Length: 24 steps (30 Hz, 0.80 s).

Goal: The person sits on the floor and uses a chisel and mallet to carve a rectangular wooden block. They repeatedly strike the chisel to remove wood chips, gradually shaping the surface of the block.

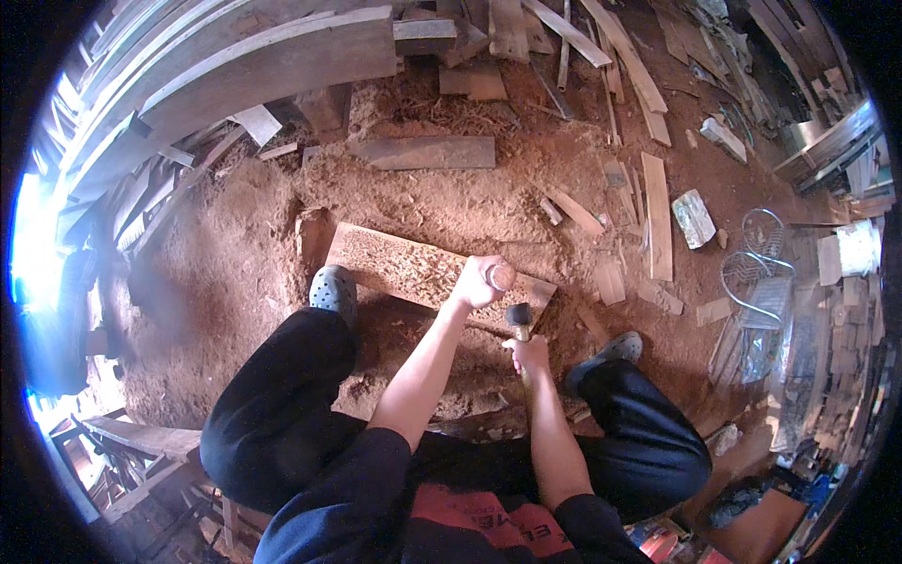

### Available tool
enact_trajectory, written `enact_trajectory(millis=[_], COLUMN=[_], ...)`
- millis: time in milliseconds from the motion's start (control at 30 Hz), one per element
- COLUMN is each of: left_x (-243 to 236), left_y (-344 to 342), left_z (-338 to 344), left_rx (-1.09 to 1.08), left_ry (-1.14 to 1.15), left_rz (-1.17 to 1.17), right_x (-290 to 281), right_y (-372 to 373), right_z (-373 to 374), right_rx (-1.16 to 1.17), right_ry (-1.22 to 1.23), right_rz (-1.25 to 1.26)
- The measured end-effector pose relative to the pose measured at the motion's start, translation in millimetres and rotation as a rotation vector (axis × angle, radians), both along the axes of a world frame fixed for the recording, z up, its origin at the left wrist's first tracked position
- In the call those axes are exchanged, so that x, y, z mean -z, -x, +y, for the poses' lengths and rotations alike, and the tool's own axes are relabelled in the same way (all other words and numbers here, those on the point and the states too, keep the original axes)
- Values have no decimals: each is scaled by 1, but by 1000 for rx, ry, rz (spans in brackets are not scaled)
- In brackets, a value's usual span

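My left hand [475, 285] is closed around an upright tool with a round wooden handle end [502, 275], probably a chisel; its lower part is hidden under the fist. Below it lies a wooden board [362, 254], its face rough with carving and strewn with chips. My right hand [530, 355] grips the pale handle of a mallet with a black head [519, 315]. That head hangs over the board's near right edge, a little apart from the left fist. My left shoe [334, 291] touches the board's left end.
Sawdust and shavings cover the earth floor [235, 244]. Beyond the board lies a dark plank [423, 152]. Long timbers [272, 66] are stacked at the far left. Offcuts [658, 216] are scattered to the right, near a wire rack [761, 273]. My right shoe [611, 352] stands right of the board.
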<state>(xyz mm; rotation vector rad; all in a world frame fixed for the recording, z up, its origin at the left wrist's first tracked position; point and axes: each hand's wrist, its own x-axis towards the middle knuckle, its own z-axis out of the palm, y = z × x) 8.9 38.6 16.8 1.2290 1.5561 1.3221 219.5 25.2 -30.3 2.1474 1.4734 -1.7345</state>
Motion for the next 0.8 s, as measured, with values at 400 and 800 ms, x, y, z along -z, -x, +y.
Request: enact_trajectory(millis=[400,800], left_x=[7,18], left_y=[-6,-17], left_z=[6,16], left_rx=[-60,-19], left_ry=[1,0], left_rz=[60,47], right_x=[-231,-142], right_y=[22,28], right_z=[33,29], right_rx=[380,-2], right_ry=[-601,-298], right_rz=[460,141])
